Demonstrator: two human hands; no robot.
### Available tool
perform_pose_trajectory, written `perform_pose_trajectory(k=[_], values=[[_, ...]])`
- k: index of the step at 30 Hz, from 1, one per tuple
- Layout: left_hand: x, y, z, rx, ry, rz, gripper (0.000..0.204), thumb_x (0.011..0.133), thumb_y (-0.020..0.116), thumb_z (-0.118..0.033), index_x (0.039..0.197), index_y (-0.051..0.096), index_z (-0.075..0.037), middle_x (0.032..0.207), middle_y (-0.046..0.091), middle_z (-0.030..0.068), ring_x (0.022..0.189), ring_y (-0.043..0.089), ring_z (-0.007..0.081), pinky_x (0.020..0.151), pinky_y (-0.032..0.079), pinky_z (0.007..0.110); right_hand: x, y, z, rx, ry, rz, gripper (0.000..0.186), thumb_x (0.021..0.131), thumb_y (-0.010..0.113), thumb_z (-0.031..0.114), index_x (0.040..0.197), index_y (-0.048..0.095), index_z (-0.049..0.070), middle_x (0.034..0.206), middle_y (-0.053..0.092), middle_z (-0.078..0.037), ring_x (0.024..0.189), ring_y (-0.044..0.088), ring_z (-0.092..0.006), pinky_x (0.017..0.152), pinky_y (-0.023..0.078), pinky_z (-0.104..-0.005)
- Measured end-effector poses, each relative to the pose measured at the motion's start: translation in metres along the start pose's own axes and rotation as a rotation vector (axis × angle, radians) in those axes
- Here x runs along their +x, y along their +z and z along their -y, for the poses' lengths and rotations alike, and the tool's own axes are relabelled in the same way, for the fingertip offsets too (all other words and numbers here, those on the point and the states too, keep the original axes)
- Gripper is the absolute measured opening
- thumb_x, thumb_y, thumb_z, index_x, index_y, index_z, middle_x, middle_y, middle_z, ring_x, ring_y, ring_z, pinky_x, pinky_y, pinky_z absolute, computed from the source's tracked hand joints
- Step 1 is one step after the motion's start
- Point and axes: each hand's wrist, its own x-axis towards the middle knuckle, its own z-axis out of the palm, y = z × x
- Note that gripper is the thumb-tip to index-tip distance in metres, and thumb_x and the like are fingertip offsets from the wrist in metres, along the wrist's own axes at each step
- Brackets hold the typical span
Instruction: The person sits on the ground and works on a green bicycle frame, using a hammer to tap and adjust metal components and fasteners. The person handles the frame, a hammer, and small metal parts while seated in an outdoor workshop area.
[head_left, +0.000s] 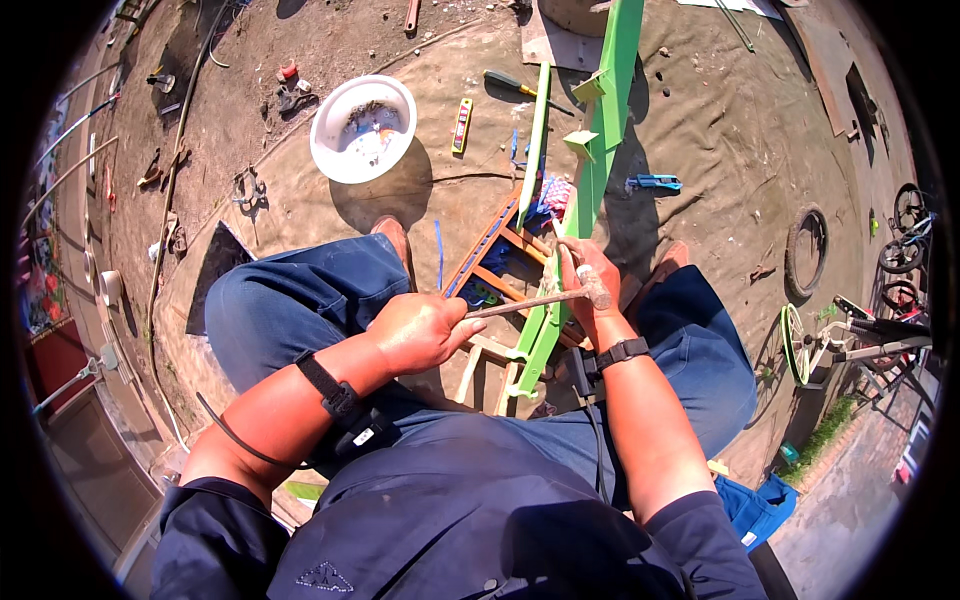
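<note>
My left hand (420,328) is closed around the wooden handle of a hammer (528,303), which points to the right. The hammer's head lies over my right hand (592,272), hiding part of it. That hand is closed at the edge of a long light-green board (598,170); what its fingers pinch there is hidden. Small triangular green pieces (579,145) jut from the board's left side. Between my legs, under the board, sits an orange wooden frame (487,240) with blue strips. A narrower green strip (535,145) leans beside it.
On the brown ground cloth ahead are a white basin (335,168) with debris, a yellow spirit level (461,126) and a screwdriver (512,84). A blue utility knife (655,182) lies right of the board. Further right are a tyre (793,262) and a bicycle (850,345).
</note>
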Motion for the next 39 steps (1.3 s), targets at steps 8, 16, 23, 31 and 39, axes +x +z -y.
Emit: perform_pose_trajectory(k=[8,16,23,31,39], values=[[-0.005,-0.003,0.002,-0.06,-0.033,-0.006,0.034,0.095,0.055,-0.034,0.078,0.055,-0.004,0.068,0.059,0.0179,0.066,0.06,0.0398,0.058,0.047,0.046,0.002,-0.003,0.009,0.164,0.177,0.038,0.015,0.091,0.064,0.014,0.103,0.067,0.007,0.091,0.068,-0.012,0.084,0.067,-0.0256,0.074,0.052,-0.0324],[-0.002,-0.003,-0.002,-0.078,-0.022,-0.029,0.041,0.095,0.054,-0.039,0.073,0.055,-0.005,0.068,0.06,0.017,0.067,0.06,0.0399,0.06,0.047,0.049,0.006,-0.005,0.004,0.699,0.504,-0.037,0.014,0.094,0.06,0.008,0.105,0.065,0.0,0.091,0.068,-0.006,0.08,0.065,-0.0122,0.072,0.052,-0.0258],[-0.003,-0.007,-0.006,-0.071,-0.028,0.014,0.041,0.096,0.052,-0.04,0.074,0.056,-0.006,0.069,0.061,0.0171,0.069,0.061,0.0399,0.061,0.048,0.049,-0.009,-0.008,0.007,0.169,0.104,-0.002,0.014,0.091,0.06,0.008,0.104,0.061,0.006,0.094,0.065,-0.01,0.087,0.067,-0.0226,0.077,0.052,-0.0296],[-0.003,-0.005,-0.004,-0.027,-0.004,0.03,0.04,0.096,0.053,-0.041,0.076,0.056,-0.006,0.069,0.062,0.0177,0.068,0.061,0.0403,0.06,0.048,0.049,-0.01,-0.006,0.002,0.082,0.016,0.025,0.016,0.088,0.06,0.005,0.104,0.061,0.006,0.097,0.063,-0.013,0.088,0.066,-0.0292,0.076,0.053,-0.033],[-0.002,-0.003,-0.004,-0.019,0.004,0.008,0.037,0.094,0.056,-0.038,0.076,0.057,-0.005,0.068,0.061,0.0182,0.066,0.061,0.0409,0.057,0.048,0.048,-0.008,-0.001,-0.005,0.048,-0.039,0.008,0.016,0.088,0.061,0.005,0.104,0.062,0.007,0.097,0.064,-0.012,0.088,0.065,-0.0309,0.076,0.053,-0.0338]])
